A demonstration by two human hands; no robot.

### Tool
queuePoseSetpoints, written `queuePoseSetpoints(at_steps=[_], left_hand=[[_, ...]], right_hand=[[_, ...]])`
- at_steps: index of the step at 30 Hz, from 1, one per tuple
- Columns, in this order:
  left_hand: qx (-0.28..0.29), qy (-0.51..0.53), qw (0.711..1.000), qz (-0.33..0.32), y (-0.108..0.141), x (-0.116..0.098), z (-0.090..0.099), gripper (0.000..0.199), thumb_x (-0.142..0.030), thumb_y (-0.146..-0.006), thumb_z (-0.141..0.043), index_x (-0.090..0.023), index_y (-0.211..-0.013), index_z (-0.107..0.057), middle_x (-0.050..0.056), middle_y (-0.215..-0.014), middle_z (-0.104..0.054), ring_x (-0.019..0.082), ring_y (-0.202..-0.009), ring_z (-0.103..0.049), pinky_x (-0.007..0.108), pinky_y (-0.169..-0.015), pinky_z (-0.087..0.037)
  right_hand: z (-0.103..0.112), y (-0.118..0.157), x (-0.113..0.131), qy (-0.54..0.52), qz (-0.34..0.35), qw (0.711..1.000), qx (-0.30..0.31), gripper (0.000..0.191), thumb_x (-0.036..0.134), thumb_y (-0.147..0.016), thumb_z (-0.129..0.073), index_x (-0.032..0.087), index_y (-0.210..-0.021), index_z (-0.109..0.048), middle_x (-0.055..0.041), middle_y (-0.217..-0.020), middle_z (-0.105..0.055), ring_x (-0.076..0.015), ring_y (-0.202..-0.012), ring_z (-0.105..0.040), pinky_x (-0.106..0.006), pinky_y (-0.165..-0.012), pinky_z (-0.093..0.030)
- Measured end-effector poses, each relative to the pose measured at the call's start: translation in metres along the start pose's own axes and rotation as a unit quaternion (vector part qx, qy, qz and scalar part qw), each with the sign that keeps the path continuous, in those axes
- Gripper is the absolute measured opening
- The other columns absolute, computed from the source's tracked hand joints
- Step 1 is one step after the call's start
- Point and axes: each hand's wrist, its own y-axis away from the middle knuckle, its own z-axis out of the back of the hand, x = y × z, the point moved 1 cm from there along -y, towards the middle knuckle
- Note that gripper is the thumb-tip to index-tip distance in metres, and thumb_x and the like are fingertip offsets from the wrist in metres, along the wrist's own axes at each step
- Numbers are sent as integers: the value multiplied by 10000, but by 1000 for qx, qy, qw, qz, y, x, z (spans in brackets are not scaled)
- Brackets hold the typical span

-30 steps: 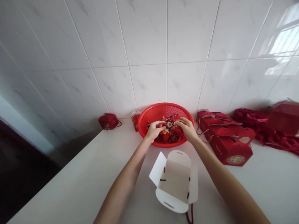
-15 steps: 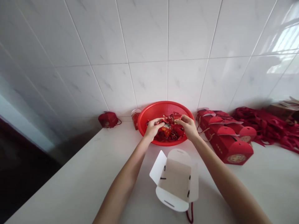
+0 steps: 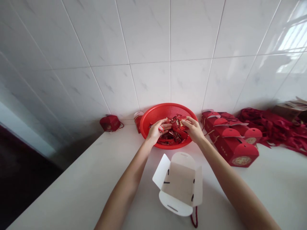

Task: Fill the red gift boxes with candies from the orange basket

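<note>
A red plastic basket point(image 3: 168, 147) stands against the wall with many red-wrapped candies point(image 3: 176, 135) inside. My left hand point(image 3: 157, 129) is over the basket's left side, palm turned up and fingers partly stretched, with a small red wrapped candy point(image 3: 161, 128) lying in it. Over the right side, my right hand point(image 3: 193, 128) pinches a red and gold wrapped candy point(image 3: 182, 124) between thumb and fingers. Nearer me, between my forearms, an unfolded box point(image 3: 181, 180) lies with its white inside up and its flaps spread. A dark red cord hangs out at its front.
Several closed red gift boxes point(image 3: 242, 155) stand in rows on the right. Behind them lies a heap of red ribbons point(image 3: 271, 127). One small red box point(image 3: 110, 123) sits at the left back, near the table's left edge. A tiled wall point(image 3: 148, 83) bounds the back.
The left hand has opened from a pinch on a red packet to an upturned palm with a small candy. The right hand still pinches at the candies. The view has shifted slightly.
</note>
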Motion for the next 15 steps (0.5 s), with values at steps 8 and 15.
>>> queuePoseSetpoints(at_steps=[8, 15], left_hand=[[39, -67, 997, -28, -6, 4, 6, 241, -326, -791, -668, -135, -929, -716, 33, -656, -661, 74, -473, -463, 199, -484, -347], [34, -376, 926, -31, -20, -17, 20, 171, -108, -661, -545, -159, -666, -709, 43, -657, -703, 118, -527, -546, 243, -573, -454]], right_hand=[[0, 2, 1, 6, 0, 1000, 11, 391, 484, -586, -862, 223, -786, -650, -8, -818, -700, -140, -688, -618, -249, -610, -494], [6, 2, -2, 51, 7, 999, -4, 386, 513, -592, -835, 221, -741, -631, 5, -758, -664, -146, -684, -596, -272, -643, -494]])
